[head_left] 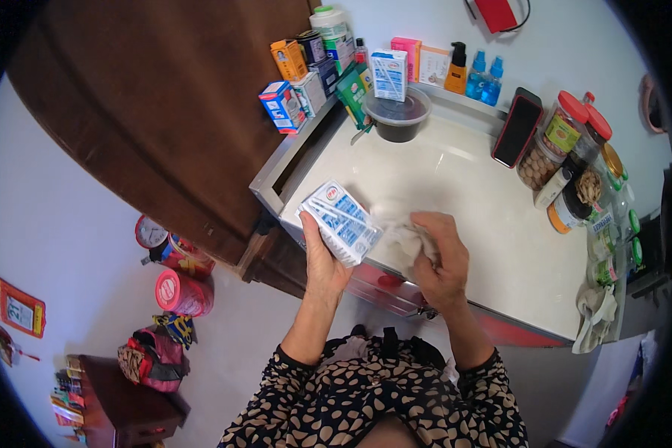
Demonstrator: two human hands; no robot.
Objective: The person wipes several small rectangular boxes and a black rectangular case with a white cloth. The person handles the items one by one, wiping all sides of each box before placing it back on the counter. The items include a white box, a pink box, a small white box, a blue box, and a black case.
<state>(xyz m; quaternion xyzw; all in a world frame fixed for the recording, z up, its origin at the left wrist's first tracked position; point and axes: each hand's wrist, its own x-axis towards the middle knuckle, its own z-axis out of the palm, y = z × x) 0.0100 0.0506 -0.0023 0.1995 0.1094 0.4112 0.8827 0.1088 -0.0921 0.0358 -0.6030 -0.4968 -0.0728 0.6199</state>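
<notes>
Tilted blue-white carton [341, 222], seemingly crumpled cloth [406, 243]

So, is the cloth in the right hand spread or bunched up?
Bunched up: the pale cloth shows crumpled folds in the right hand, though slightly blurred.

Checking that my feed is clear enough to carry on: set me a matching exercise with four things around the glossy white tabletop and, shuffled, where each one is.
Things:
1. nearer white-and-blue rectangular carton
2. crumpled pale cloth
3. round lidded tub with dark contents
4. orange bottle with a black pump top

Places:
A. beside two blue spray bottles
B. in the right hand
C. under a second white-and-blue carton
D. in the left hand

Pairs: 1-D, 2-B, 3-C, 4-A
</notes>
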